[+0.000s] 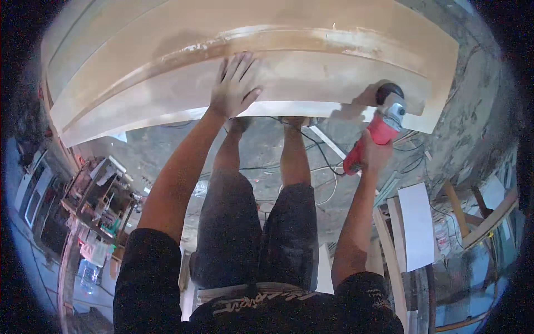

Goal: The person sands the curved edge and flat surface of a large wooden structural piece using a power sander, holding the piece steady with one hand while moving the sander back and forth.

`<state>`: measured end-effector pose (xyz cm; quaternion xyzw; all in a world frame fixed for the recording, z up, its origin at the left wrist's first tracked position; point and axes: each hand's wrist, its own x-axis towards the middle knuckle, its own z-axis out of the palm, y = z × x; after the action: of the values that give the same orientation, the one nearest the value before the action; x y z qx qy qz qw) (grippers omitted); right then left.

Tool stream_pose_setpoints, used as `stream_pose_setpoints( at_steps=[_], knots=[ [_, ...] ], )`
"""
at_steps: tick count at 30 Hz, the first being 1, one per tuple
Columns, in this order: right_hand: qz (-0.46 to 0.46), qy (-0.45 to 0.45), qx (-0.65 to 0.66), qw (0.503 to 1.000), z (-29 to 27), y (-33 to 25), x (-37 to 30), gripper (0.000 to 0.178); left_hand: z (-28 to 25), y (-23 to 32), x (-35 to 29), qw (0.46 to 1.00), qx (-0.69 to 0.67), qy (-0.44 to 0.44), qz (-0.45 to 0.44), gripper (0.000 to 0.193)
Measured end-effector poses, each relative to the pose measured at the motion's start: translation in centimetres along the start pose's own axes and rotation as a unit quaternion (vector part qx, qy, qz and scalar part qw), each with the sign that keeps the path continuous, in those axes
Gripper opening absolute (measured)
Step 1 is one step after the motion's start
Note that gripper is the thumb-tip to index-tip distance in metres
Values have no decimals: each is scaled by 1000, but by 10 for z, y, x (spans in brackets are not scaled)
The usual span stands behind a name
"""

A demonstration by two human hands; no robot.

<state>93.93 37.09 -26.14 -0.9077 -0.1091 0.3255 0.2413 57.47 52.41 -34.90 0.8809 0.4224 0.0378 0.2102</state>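
A wide pale wooden board (295, 75) lies across the far side, with a long raised strip and whitish streaks along it. My left hand (236, 86) rests flat on the board near its middle, fingers spread and holding nothing. In my right hand (376, 154) is a red angle grinder (384, 128), gripped round its body. Its silver head points away from me, and the round black disc (389, 92) is over the board's near right part. Whether the disc touches the wood I cannot tell. A black cord runs from the grinder's rear end.
Cords and a hose (328, 167) trail over the grey floor around my feet. Cluttered shelves (92, 203) stand at the left, with a clear plastic bottle (89, 275) below. At the right lean wooden planks (392, 245) and a white panel (416, 225).
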Motion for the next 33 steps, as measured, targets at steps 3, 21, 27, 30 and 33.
stream_pose_setpoints(
  at_steps=[3,21,27,30,33],
  knots=[
    [-141,72,-133,978,15,60,22,39,-1,-6,-8,1000,-6,4,11,74],
    [-168,-61,-133,975,162,-20,-146,42,-90,-255,-235,982,85,47,-163,84],
    [-215,-81,-119,966,217,-23,-202,42,-92,-322,-267,964,108,89,-226,86],
    [-188,-109,-133,967,239,-40,-230,44,-97,-354,-281,956,114,110,-247,85],
    [-168,-125,-145,967,261,-59,-260,46,-107,-384,-286,960,107,135,-220,85]
  ],
)
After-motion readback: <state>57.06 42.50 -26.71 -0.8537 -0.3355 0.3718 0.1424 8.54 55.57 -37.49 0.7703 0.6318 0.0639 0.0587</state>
